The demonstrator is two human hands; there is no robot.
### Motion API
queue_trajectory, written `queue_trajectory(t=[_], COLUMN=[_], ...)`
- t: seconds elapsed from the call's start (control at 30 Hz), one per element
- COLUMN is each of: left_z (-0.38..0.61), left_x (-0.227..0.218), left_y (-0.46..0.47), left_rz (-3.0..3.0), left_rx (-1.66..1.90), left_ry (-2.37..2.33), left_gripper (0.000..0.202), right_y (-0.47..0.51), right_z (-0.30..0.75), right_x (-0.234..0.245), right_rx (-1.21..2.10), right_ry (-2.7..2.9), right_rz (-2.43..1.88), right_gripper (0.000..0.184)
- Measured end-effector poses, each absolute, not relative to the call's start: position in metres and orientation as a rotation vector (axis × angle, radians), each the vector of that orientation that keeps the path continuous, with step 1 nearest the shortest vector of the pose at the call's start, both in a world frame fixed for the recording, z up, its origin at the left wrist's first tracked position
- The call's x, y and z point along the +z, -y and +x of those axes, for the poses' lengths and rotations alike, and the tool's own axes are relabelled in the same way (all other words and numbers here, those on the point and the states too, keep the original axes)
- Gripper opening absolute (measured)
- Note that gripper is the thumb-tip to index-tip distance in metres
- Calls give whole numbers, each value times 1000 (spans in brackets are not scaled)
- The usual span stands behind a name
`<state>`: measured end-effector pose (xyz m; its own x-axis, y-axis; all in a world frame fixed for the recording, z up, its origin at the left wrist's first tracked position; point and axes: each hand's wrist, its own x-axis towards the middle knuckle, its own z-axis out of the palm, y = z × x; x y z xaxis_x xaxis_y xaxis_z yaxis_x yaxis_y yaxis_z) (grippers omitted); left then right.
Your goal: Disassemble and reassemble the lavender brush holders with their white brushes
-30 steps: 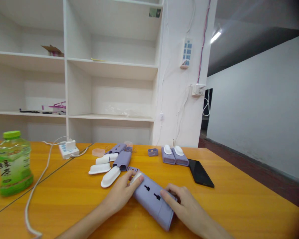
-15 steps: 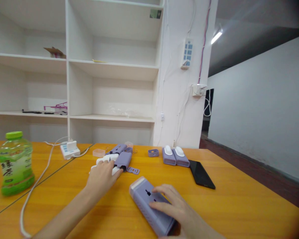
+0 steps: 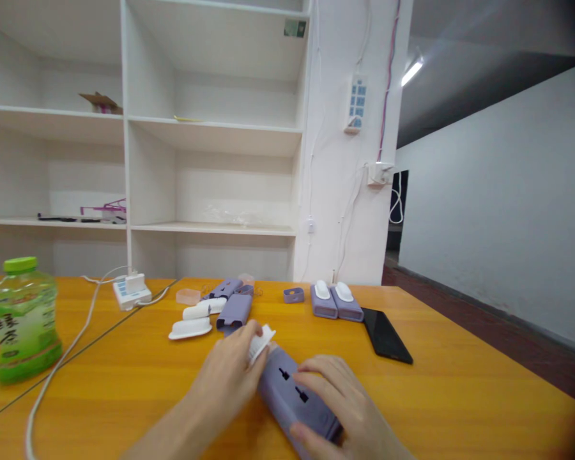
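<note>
My left hand (image 3: 230, 367) pinches a small white ribbed plastic piece (image 3: 261, 344) at the far end of a long purple plastic casing (image 3: 287, 390); whether the two touch I cannot tell. Two dark key-shaped slots show in the casing's upper face. My right hand (image 3: 352, 409) grips the casing's near end, fingers over the top and thumb along the side. Beyond my left hand lie white oval plastic pieces (image 3: 191, 328) and another purple casing (image 3: 234, 311), with more purple parts behind it.
Two purple cases with white tops (image 3: 336, 303) stand at the back, beside a black phone or tablet (image 3: 388, 337). A small purple ring-like part (image 3: 294, 295) is left of them. On the left are a green-capped bottle (image 3: 23, 326), a power strip (image 3: 131, 292) and a white cable (image 3: 84, 332).
My left hand has come back from the pile toward me and right, bringing the white piece to the casing. My right hand stays on the casing, its thumb now along the side.
</note>
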<state>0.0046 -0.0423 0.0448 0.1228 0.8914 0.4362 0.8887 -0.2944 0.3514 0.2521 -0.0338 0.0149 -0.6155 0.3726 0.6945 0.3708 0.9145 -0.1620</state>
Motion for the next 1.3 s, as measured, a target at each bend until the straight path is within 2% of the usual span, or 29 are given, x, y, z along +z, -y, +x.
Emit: queue_trajectory(t=[0.2,0.33,0.47,0.6,0.9,1.1,1.3], left_z=[29,19,19,18,-11,-2,3], left_x=[43,39,26,24,18,12,21], left_y=[69,66,55,49,41,36,33], left_rz=[2576,2455,2313,2330,2345,2152,1887], left_rx=[990,1046,1168,1120,929,1034,1085], left_ry=[-1177,-879,-882,-974,-1031,-1030,-811], left_gripper=[19,11,11,14,66,53,45], right_y=[38,37,35,35,38,40,38], right_z=[261,264,260,258,254,254,253], right_x=[19,26,29,27,25,25,19], right_rx=[-33,109,297,328,379,432,425], right_ry=[2140,2277,2342,2318,2287,2251,2218], right_rz=[-656,-626,-675,-761,-810,-842,-890], right_gripper=[63,53,40,42,42,40,36])
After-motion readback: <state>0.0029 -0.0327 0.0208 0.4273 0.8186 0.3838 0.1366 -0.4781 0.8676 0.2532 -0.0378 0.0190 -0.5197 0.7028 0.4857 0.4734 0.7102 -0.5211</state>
